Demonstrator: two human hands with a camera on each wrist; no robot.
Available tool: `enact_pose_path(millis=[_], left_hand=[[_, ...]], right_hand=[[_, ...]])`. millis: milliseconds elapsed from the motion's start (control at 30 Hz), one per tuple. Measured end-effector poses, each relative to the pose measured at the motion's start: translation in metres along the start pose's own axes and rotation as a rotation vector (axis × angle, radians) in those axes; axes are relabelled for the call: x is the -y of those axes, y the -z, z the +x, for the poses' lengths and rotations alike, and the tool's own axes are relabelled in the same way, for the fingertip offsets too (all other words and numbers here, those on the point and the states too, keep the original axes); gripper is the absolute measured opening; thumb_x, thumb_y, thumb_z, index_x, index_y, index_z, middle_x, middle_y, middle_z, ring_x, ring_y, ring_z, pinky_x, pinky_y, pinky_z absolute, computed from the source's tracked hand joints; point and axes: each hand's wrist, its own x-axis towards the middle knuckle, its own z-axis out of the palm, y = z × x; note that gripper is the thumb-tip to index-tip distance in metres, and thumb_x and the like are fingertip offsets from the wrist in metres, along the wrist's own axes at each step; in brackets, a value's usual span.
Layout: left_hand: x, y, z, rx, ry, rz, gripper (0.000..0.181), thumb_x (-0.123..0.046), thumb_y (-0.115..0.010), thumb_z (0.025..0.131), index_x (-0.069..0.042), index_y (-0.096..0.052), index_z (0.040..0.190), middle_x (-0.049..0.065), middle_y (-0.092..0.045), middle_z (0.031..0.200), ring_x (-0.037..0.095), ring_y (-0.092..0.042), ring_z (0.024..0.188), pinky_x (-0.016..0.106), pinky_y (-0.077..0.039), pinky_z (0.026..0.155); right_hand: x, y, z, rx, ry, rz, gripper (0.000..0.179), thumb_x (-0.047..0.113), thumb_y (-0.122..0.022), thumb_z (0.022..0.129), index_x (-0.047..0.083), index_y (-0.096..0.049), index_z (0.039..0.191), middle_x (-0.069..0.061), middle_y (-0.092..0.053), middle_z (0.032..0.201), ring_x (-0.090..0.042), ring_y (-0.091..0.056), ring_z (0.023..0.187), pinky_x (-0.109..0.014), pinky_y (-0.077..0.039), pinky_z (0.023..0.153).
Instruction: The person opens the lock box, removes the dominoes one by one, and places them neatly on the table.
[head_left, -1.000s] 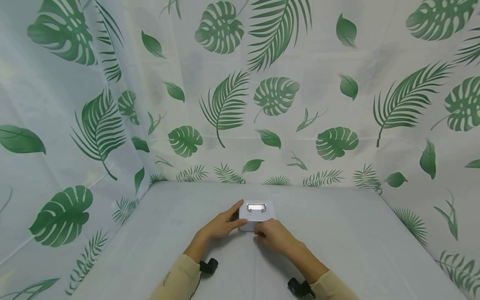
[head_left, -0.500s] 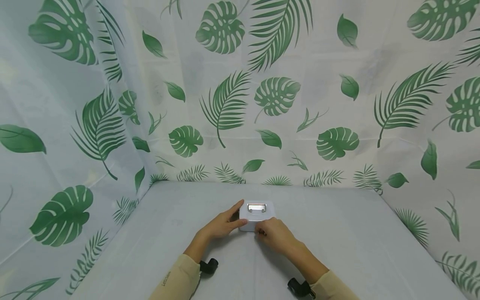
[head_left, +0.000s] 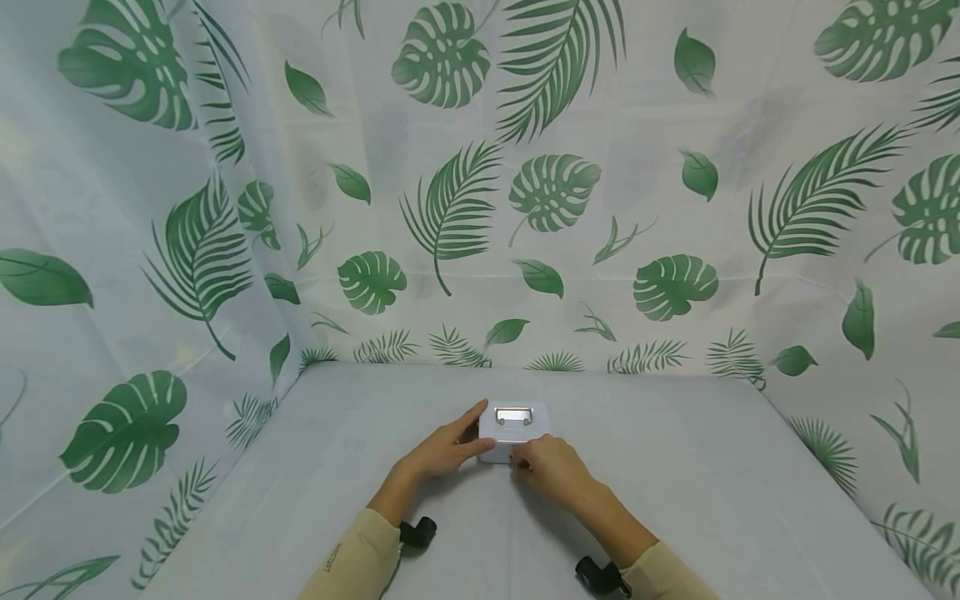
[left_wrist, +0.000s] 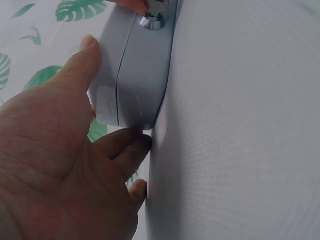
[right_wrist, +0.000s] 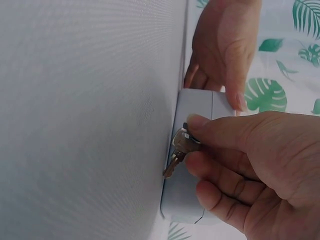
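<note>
A small white metal cash box [head_left: 514, 432] with a folding handle [head_left: 513, 415] on its lid stands on the table. My left hand [head_left: 442, 450] holds its left side, thumb on the lid near the front edge, other fingers along the side. In the left wrist view a round silver lock [left_wrist: 152, 22] sits on the front face. My right hand [head_left: 551, 468] is at that front face, pinching a key between thumb and forefinger. A key [right_wrist: 173, 162] dangles beside the fingers in the right wrist view. My fingers partly hide the keyhole. The lid lies closed.
The table [head_left: 675, 483] has a plain pale cover. White curtains [head_left: 562, 283] with green leaf prints stand behind it and at both sides. Black wrist cameras [head_left: 418, 532] are strapped to both forearms.
My right hand has turned and shifted very slightly right at the box's front. The left hand and the box have stayed in place.
</note>
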Motion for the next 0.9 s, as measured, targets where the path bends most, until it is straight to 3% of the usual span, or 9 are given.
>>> enact_pose_path(millis=[900], left_hand=[[0.0009,-0.0001,-0.0001,-0.007,0.014,-0.002,0.081,-0.067,-0.057,0.098,-0.042,-0.021,0.166,0.003,-0.031,0.171,0.035,-0.033,0.156,0.063,-0.033,0.123]], right_hand=[[-0.0004,0.0008,0.0008,0.017,-0.036,-0.053,0.008,0.009,-0.087,0.081,0.015,-0.081,0.083,0.005,-0.077,0.080,-0.004,-0.062,0.067,-0.026,-0.054,0.061]])
